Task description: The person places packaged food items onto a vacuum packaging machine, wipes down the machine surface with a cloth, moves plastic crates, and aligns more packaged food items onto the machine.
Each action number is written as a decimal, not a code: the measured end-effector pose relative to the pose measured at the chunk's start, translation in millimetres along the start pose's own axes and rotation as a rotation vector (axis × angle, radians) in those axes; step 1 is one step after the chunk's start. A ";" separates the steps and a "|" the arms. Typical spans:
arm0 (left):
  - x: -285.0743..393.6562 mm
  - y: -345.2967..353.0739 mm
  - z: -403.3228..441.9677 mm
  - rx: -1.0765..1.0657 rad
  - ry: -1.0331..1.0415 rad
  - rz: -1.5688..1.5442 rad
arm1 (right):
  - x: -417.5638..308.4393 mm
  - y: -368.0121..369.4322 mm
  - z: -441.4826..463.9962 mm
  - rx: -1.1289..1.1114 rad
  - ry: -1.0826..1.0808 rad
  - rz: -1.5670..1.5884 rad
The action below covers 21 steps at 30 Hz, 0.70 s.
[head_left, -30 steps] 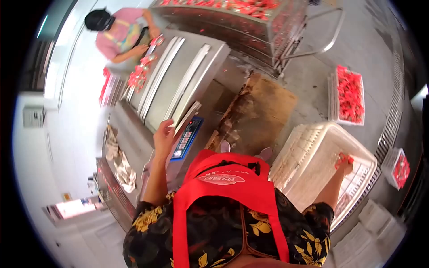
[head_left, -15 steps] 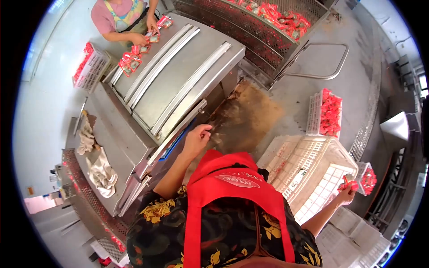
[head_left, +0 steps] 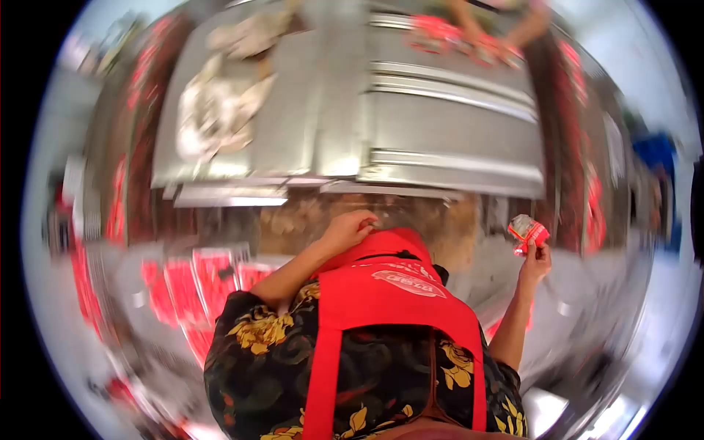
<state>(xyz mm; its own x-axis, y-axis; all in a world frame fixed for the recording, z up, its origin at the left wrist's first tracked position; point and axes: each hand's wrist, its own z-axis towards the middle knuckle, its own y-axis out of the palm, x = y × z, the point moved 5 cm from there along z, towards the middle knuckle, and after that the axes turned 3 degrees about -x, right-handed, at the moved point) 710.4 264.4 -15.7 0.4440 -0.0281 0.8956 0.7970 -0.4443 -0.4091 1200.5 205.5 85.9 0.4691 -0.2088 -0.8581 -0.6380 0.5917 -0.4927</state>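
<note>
My right hand (head_left: 536,261) pinches a small red-and-clear food packet (head_left: 528,233) by its lower edge, held up on the right of the view. The packet's contents look greyish through its clear part. In front of the red apron (head_left: 381,293), my left hand (head_left: 350,232) has its fingers loosely curled, and nothing shows in them. Ahead of both hands stands a steel table (head_left: 323,125) with raised metal rails (head_left: 455,95) on its right half.
Cream-coloured cloths (head_left: 220,110) lie on the table's left. At its far right, another person's hands (head_left: 491,44) are among red packets (head_left: 436,33). Racks with red packets (head_left: 587,139) flank the table. Blurred red packets in containers (head_left: 191,282) stand low on the left.
The view has turned, bringing the steel table straight ahead and taking the white crates out of sight. My right hand has carried the packet away from beside the crates. My left hand remains curled.
</note>
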 end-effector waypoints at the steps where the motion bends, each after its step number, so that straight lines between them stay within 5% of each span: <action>1: -5.8 -10.8 -13.4 0.075 -0.029 0.043 | -10.8 45.4 22.8 -0.138 -0.034 0.025; 2: -12.2 -19.8 -28.6 0.151 -0.066 0.086 | -23.7 91.1 40.9 -0.281 -0.072 0.047; 5: -40.4 -22.5 -83.7 0.436 -0.290 0.033 | -79.8 203.7 70.2 -0.532 -0.657 -0.256; 10: -15.0 22.5 -189.2 0.965 -0.705 -0.020 | -101.6 335.6 81.3 -0.940 -1.156 -0.431; 17: 79.5 175.0 -296.8 1.627 -1.022 -0.131 | -88.6 381.0 82.7 -1.104 -1.414 -0.649; 19: 95.9 208.7 -316.3 1.731 -1.103 -0.153 | -71.7 392.2 96.5 -1.337 -1.201 -0.660; 21: 108.9 237.5 -332.8 1.903 -1.039 -0.091 | -64.0 405.2 105.4 -1.479 -1.281 -0.619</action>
<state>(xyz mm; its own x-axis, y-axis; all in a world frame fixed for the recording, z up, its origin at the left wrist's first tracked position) 811.8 -142.1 42.9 -0.1289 0.5917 0.7958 -0.1312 0.7852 -0.6051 976.4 540.7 -43.6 0.4219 0.8477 -0.3216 0.1442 -0.4130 -0.8993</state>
